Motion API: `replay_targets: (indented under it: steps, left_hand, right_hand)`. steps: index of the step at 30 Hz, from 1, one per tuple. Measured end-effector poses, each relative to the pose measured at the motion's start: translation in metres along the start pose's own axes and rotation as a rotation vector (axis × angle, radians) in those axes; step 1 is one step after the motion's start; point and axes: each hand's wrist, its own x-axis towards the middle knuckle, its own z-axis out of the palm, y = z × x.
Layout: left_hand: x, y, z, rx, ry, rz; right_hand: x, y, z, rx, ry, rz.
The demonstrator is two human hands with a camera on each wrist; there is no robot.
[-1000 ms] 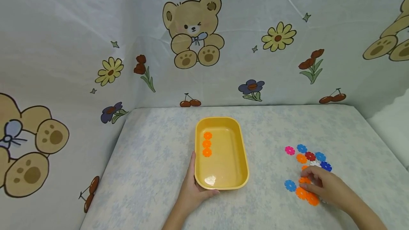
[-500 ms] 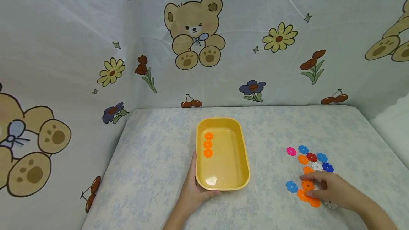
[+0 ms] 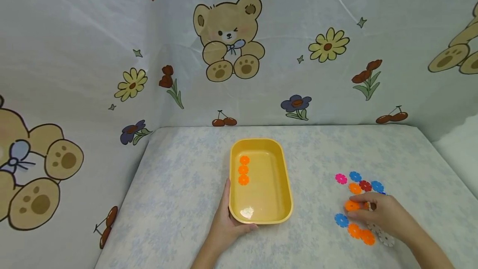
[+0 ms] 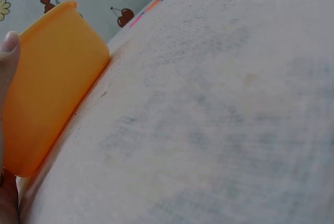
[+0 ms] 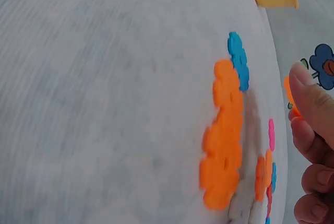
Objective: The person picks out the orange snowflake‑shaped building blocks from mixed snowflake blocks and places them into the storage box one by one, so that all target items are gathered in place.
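My left hand [image 3: 225, 224] grips the near left corner of a yellow plastic tray [image 3: 267, 194], its thumb along the near rim. Three orange flower-shaped discs [image 3: 243, 169] lie in a column at the tray's left side. Over on the right, my right hand [image 3: 390, 217] pinches another orange flower-shaped disc [image 3: 352, 206] between thumb and fingers. The right wrist view shows this disc [image 5: 288, 89] held off the table, partly behind the thumb. Below and around that hand lie loose discs: blue [image 3: 341, 220], orange [image 3: 367, 237] and white [image 3: 386, 238]. The hand hides some of them.
Beyond the right hand lie a pink disc [image 3: 341, 178], a dark red disc [image 3: 365, 185] and several blue and orange ones. A pale mottled cloth covers the table [image 3: 179, 202]. Behind it hangs a white bear-print sheet [image 3: 269, 103].
My right hand has taken an orange disc from the cluster and lifted it, shifting slightly up and left in the head view. The left hand and tray stay put.
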Motion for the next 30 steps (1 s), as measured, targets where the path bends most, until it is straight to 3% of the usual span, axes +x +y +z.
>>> replay_targets:
  steps: [6,11,14,19,23,27,30]
  left_hand:
    - [0.0,0.0,-0.001,0.015,-0.002,0.012]
    - [0.0,0.0,-0.001,0.018,0.0,0.014]
    - [0.0,0.0,-0.001,-0.009,-0.011,0.014]
    - [0.0,-0.001,-0.001,-0.016,-0.02,0.012]
    - [0.0,-0.001,-0.001,-0.003,-0.031,0.03]
    - [0.0,-0.001,-0.002,0.018,-0.026,0.031]
    - [0.0,-0.001,-0.002,0.039,-0.013,0.019]
  right_hand:
    - [0.023,-0.032,0.012,0.05,0.223,-0.166]
    - [0.049,-0.069,0.026,0.151,0.301,-0.221]
    - [0.062,-0.096,0.035,0.222,0.301,-0.262]
    - [0.077,-0.137,0.052,0.29,0.236,-0.348]
    - [0.084,-0.161,0.065,0.231,0.216,-0.433]
    - [0.088,-0.177,0.077,0.122,0.267,-0.532]
    - [0.089,-0.189,0.083,0.064,0.272,-0.538]
